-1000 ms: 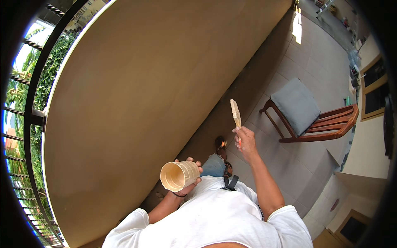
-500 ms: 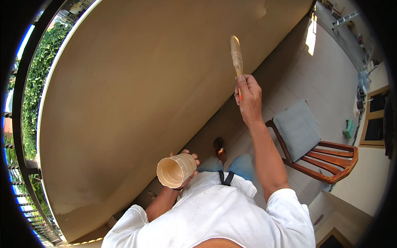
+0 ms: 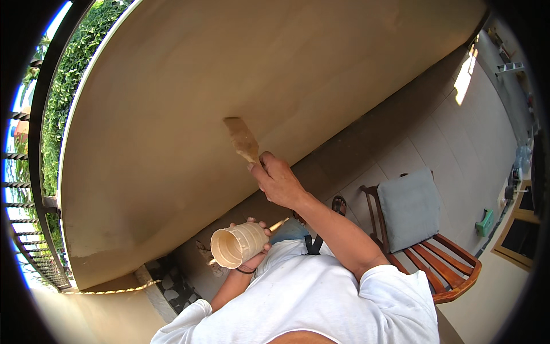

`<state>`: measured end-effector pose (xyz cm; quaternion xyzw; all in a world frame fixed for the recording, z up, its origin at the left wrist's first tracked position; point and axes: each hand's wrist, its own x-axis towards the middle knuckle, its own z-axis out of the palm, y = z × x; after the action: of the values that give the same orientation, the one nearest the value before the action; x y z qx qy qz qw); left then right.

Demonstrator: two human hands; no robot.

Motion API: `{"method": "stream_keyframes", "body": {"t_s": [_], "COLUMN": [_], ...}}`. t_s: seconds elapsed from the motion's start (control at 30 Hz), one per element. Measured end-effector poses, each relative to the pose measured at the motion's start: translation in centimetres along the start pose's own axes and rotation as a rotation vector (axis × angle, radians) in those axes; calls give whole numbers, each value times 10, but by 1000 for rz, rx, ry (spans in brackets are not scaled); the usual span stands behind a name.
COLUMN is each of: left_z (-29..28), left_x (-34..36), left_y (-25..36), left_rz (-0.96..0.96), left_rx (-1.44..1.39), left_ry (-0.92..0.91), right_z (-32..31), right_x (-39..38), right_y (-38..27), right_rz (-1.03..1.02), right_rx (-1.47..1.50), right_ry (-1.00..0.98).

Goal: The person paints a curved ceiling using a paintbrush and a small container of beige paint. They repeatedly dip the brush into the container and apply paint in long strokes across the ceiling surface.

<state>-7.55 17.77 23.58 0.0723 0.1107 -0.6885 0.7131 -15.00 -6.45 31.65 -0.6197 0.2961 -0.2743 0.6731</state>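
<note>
My right hand is closed round the handle of a flat paintbrush, its tip against the tan wall. Lower down, my left hand wraps a cream, paint-coated plastic cup whose open mouth is tilted toward the left. Pale coating covers the cup's inner side; its bottom is hard to make out. A thin yellowish stick pokes out behind the cup on the right, seemingly held by the same hand.
A wooden chair with a grey cushion stands on the tiled floor to my right. Along the wall's left edge run a dark metal railing and a green hedge. A green object lies at far right.
My right hand has come left and down, bringing the paintbrush from upright onto the wall. The left hand with the cup has shifted slightly down, and the stick now shows beside it.
</note>
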Motion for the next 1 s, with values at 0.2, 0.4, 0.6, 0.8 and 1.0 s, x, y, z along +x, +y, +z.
{"method": "stream_keyframes", "body": {"t_s": [0.2, 0.4, 0.6, 0.8, 1.0], "left_z": [8, 1, 2, -2, 12], "left_x": [1, 2, 8, 11, 17], "left_y": [-11, -19, -18, -17, -14], "left_rz": [59, 131, 142, 165, 110], "left_rx": [-28, -30, -4, -45, -31], "left_ry": [4, 1, -18, -24, -67], "right_z": [-96, -42, -12, -103, -30], "right_x": [54, 113, 23, 92, 63], "right_y": [-85, -36, 36, -47, -3], "right_rz": [-311, -214, 5, -328, 92], "right_rx": [356, -317, -480, 85, -520], "right_ry": [300, 426, -153, 511, 47]}}
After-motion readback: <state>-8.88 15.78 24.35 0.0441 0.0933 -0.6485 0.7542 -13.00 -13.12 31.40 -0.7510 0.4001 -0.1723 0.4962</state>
